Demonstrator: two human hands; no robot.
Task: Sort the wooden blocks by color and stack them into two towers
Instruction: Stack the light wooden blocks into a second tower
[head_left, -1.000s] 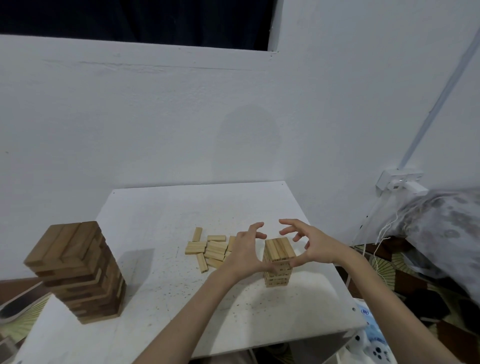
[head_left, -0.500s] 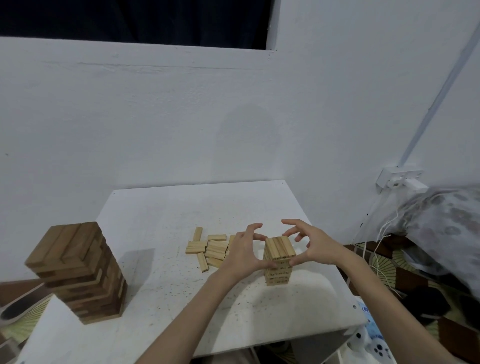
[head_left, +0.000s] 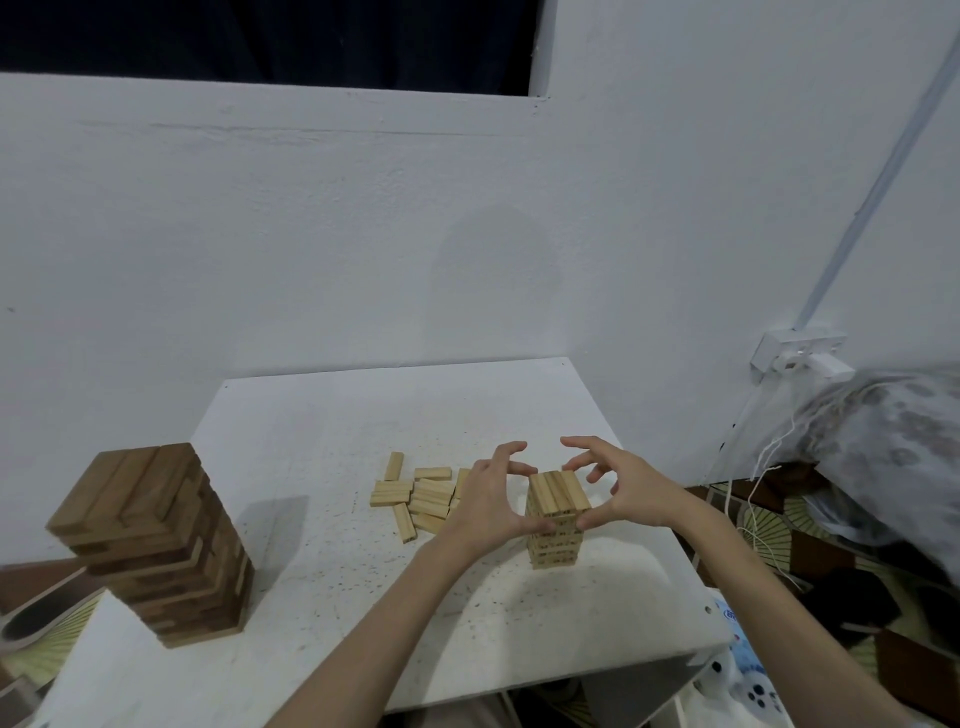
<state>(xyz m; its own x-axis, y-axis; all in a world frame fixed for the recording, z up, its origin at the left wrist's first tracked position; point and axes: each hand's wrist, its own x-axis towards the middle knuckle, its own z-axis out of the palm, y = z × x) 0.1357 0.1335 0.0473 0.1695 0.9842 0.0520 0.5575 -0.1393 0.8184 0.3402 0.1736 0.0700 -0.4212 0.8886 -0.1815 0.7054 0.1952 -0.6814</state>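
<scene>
A short tower of light wooden blocks (head_left: 555, 540) stands on the white table (head_left: 332, 447), right of the middle. My left hand (head_left: 485, 501) cups its top layers from the left, thumb against the near face. From the right, my right hand (head_left: 631, 493) mirrors it, thumb on the near face. Both hands' fingers curl over the far side. Behind my left hand several loose light blocks (head_left: 415, 499) lie flat in a pile. A taller tower of dark wooden blocks (head_left: 156, 540) stands at the table's left front.
A white wall runs close behind the table. Right of the table a wall socket (head_left: 800, 353) with a plugged-in charger and hanging cables sits above a patterned cushion (head_left: 893, 447). A plastic bag (head_left: 743, 675) lies below the table's right front corner.
Both hands have closed in on the light tower's top; the thumbs now touch its near face. The towers and loose blocks have not moved.
</scene>
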